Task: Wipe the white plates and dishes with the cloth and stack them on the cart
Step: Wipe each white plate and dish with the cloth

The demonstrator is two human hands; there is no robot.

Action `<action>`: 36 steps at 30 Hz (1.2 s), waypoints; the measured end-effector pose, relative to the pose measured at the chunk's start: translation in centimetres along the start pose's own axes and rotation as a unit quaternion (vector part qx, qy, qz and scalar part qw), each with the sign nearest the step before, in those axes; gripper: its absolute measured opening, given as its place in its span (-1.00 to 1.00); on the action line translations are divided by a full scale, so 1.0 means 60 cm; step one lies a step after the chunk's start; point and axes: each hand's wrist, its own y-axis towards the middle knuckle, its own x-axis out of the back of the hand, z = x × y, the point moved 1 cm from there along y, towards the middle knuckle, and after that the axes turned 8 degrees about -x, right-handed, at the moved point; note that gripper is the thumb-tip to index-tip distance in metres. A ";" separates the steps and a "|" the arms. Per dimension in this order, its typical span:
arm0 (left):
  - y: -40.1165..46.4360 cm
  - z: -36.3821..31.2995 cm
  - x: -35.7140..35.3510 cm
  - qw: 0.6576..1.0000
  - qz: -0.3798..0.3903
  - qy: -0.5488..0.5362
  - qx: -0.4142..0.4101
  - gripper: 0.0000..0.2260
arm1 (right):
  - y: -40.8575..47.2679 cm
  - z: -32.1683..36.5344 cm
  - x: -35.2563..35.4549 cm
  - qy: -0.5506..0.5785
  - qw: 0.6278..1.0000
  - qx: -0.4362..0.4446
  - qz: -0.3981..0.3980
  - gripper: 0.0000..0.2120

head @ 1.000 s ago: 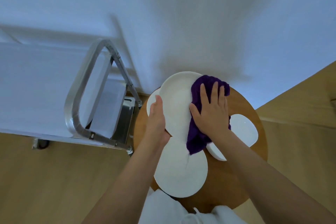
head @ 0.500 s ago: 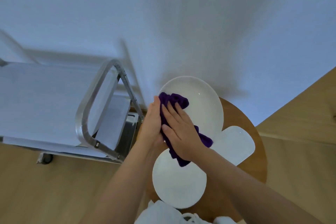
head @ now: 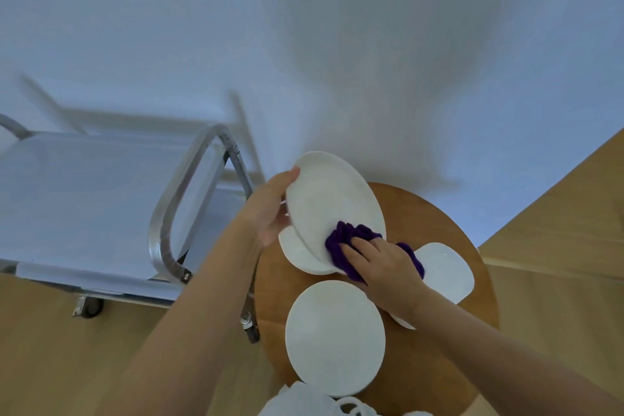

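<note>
White plate, tilted at the table's far edge, gripped by left hand; right hand clamps cloth against its near rim; cart lies leftward.

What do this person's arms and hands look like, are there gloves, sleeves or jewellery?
Both arms are bare from the frame edge to the fingers: no sleeves show on either forearm. The left hand and the right hand wear no gloves, and no rings, watch or bracelets are visible. The fingernails look short and unpainted. A bit of white clothing shows at the bottom edge.
</note>
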 end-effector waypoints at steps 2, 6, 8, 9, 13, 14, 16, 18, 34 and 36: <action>-0.006 0.030 -0.030 0.997 -0.048 0.001 -0.052 -0.54 | 0.022 0.013 0.006 0.020 0.998 -0.064 -0.011 -0.51; -0.040 0.096 -0.098 0.974 -0.222 0.007 -0.052 -0.61 | 0.062 0.052 0.017 0.037 0.989 -0.143 -0.028 -0.65; -0.037 0.093 -0.096 0.968 -0.250 -0.007 -0.033 -0.69 | 0.068 0.061 0.021 0.057 0.988 -0.144 -0.025 -0.63; -0.030 0.085 -0.087 0.969 -0.247 -0.010 -0.025 -0.72 | 0.067 0.060 0.021 0.075 0.989 -0.129 -0.009 -0.55; -0.008 0.046 -0.039 0.982 -0.187 -0.036 0.008 -0.72 | 0.045 0.019 0.021 0.043 0.991 -0.052 0.116 -0.18; -0.004 0.038 -0.026 0.986 -0.166 -0.017 0.002 -0.76 | 0.040 0.006 0.023 0.014 0.990 -0.048 0.129 -0.15; 0.002 0.020 -0.004 0.991 -0.132 0.031 0.001 -0.82 | 0.034 -0.019 0.029 -0.036 0.988 -0.040 0.142 -0.15; 0.008 -0.003 0.014 0.990 -0.103 0.088 0.030 -0.79 | 0.032 -0.037 0.035 -0.073 0.984 -0.008 0.164 -0.09; 0.025 -0.038 0.001 0.979 0.009 0.203 -0.016 -0.65 | 0.032 -0.031 0.021 -0.105 0.976 0.062 0.180 0.05; 0.023 -0.031 -0.006 0.985 -0.027 0.160 -0.049 -0.68 | 0.028 -0.001 0.009 -0.065 0.980 0.069 0.176 0.07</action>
